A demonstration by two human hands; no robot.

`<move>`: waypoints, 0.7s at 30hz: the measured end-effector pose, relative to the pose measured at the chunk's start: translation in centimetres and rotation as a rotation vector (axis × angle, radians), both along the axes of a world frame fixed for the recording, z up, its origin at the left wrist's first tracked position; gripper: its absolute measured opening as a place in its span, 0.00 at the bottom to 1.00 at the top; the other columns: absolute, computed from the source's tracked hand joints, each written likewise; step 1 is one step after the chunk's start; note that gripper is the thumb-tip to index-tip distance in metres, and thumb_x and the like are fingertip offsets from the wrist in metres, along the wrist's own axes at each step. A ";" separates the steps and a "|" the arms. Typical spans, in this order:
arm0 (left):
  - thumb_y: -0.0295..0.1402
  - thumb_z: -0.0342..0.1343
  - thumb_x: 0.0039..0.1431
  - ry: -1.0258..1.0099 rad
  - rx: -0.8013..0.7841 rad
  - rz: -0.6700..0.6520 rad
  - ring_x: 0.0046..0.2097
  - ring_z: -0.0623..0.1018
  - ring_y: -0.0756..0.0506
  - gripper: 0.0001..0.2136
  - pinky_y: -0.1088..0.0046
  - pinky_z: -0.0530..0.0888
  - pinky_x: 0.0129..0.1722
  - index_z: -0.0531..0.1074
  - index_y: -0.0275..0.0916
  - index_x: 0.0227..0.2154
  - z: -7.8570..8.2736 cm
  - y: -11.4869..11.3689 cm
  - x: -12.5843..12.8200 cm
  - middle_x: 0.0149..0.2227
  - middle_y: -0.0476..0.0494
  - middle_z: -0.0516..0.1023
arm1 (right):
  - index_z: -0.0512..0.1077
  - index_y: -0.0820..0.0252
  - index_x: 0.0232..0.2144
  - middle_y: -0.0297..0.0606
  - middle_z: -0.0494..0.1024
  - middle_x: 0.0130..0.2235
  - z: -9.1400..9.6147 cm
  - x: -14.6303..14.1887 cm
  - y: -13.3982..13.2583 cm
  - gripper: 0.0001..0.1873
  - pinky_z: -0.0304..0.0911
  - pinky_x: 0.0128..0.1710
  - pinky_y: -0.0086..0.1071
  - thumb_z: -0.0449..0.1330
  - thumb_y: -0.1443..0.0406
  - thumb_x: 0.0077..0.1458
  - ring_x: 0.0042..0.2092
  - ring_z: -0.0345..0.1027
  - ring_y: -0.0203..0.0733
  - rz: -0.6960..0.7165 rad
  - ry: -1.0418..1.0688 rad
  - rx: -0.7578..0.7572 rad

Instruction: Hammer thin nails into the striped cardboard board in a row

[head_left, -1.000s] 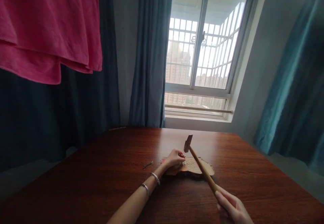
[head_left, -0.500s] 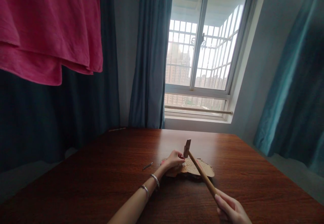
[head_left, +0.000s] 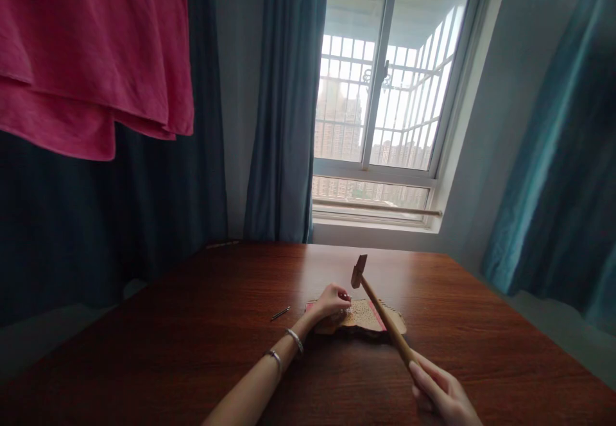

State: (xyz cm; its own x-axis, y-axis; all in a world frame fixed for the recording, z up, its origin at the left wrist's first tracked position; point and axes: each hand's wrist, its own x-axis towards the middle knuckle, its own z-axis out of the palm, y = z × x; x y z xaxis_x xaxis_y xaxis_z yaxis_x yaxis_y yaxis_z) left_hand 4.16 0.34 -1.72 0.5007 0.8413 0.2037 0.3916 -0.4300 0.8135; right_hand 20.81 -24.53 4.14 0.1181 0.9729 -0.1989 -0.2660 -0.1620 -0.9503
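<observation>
My right hand grips the lower part of the wooden handle of a hammer. The hammer's head is raised, up and to the right of my left fingertips. My left hand is closed in a pinch above a flat, tan, cardboard-like piece with a dotted surface and pink strips. What the left fingers pinch is too small to make out. Two bracelets circle my left wrist and forearm. A thin metal piece, perhaps a nail or punch, lies on the table left of my left hand.
All of this stands on a brown wooden table. Beyond its far edge is a barred window with blue curtains. A pink cloth hangs at the upper left.
The hammer's head has lifted slightly up and to the right, away from my left fingertips. My left hand stays in nearly the same place.
</observation>
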 end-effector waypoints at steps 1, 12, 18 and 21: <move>0.30 0.54 0.39 -0.001 0.003 0.001 0.25 0.67 0.52 0.09 0.79 0.58 0.24 0.75 0.30 0.23 0.0 0.0 0.0 0.21 0.49 0.72 | 0.70 0.63 0.41 0.21 0.50 0.16 -0.1 0.0 0.0 0.33 0.25 0.13 0.19 0.63 0.47 0.37 0.14 0.33 0.20 0.006 0.011 0.005; 0.30 0.54 0.39 -0.004 0.005 0.003 0.26 0.68 0.51 0.09 0.79 0.60 0.25 0.75 0.30 0.23 -0.3 0.2 0.1 0.22 0.48 0.73 | 0.68 0.65 0.45 0.20 0.47 0.15 -1.3 0.1 0.3 0.35 0.29 0.15 0.19 0.62 0.48 0.39 0.16 0.34 0.21 0.048 0.035 0.075; 0.30 0.54 0.39 -0.016 -0.008 -0.017 0.26 0.68 0.51 0.10 0.79 0.60 0.24 0.76 0.30 0.25 -0.3 0.2 0.1 0.23 0.48 0.73 | 0.69 0.67 0.43 0.21 0.49 0.15 -1.6 0.2 0.2 0.36 0.32 0.15 0.19 0.63 0.47 0.37 0.16 0.38 0.21 0.020 0.016 0.073; 0.30 0.54 0.39 -0.018 0.006 -0.015 0.26 0.69 0.51 0.10 0.79 0.60 0.24 0.75 0.30 0.25 -0.3 0.1 0.1 0.23 0.47 0.74 | 0.68 0.65 0.45 0.21 0.50 0.16 -1.2 0.8 -0.2 0.36 0.30 0.14 0.19 0.63 0.48 0.38 0.15 0.36 0.20 -0.002 0.017 0.061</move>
State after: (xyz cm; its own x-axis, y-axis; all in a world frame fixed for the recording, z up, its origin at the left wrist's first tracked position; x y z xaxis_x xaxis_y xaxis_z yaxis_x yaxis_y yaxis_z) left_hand 4.22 0.47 -1.98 0.5094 0.8325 0.2180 0.3706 -0.4408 0.8175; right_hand 21.63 -24.69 2.92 0.1173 0.9830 -0.1411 -0.2828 -0.1031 -0.9536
